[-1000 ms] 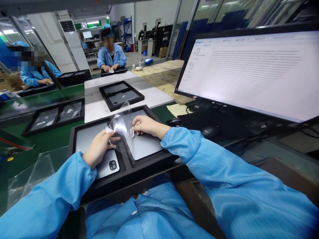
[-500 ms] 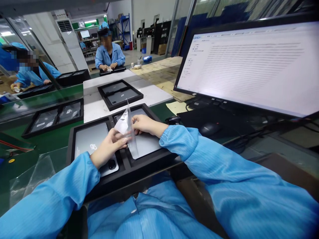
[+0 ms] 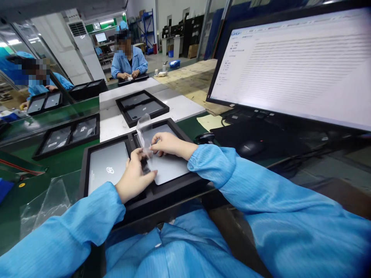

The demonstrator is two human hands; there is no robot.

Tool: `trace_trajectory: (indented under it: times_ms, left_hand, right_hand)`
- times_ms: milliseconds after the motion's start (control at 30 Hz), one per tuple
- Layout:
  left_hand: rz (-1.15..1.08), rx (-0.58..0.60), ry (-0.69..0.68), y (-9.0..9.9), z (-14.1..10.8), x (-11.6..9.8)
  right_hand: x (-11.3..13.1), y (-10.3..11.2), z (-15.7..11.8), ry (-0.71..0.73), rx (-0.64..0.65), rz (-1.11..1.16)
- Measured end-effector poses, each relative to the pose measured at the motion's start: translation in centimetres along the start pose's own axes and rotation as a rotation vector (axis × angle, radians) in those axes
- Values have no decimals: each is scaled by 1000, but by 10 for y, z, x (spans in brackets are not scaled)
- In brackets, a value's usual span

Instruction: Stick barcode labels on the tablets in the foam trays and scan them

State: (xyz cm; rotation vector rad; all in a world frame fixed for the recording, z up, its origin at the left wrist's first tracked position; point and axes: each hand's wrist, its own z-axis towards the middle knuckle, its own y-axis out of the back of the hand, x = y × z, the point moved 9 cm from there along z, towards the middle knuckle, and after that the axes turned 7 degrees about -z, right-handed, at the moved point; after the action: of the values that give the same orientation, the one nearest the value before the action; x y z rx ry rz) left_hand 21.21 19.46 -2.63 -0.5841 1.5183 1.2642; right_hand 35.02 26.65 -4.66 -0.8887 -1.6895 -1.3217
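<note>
A clear plastic film (image 3: 143,131) stands up between my hands, over the right compartment of a black tray (image 3: 171,190). My right hand (image 3: 168,144) pinches the film's edge, fingers pressed together. My left hand (image 3: 135,173) is at the film's lower left side, its thumb spread away and its fingertips against the film. Beneath my right hand lies a grey tablet (image 3: 171,168) in the right compartment. Another grey tablet (image 3: 106,164) with a white logo lies in the left compartment, partly covered by my left hand and sleeve.
Loose clear film (image 3: 50,204) lies on the green table at the left. Beyond are two more trays with tablets (image 3: 142,110) (image 3: 84,129). A monitor (image 3: 284,69) and a mouse (image 3: 251,148) are on the right. Two people work across the table.
The film has folded and shifted slightly left between my hands. My left hand has turned, with its thumb now further out. The whole view has shifted a little.
</note>
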Motion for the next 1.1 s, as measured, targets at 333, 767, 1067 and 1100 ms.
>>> trace_trajectory:
  times_ms: [333, 767, 1067, 1100]
  left_hand:
    - [-311, 36, 64, 2, 16, 18]
    - [-306, 72, 51, 0, 17, 22]
    - [-296, -34, 128, 16, 14, 21]
    - [-346, -78, 134, 23, 14, 18]
  right_hand:
    - [-1, 1, 1, -7, 2, -2]
    - [-7, -2, 3, -2, 124, 55]
    - [-9, 1, 1, -44, 106, 57]
    - [-10, 2, 1, -46, 106, 59]
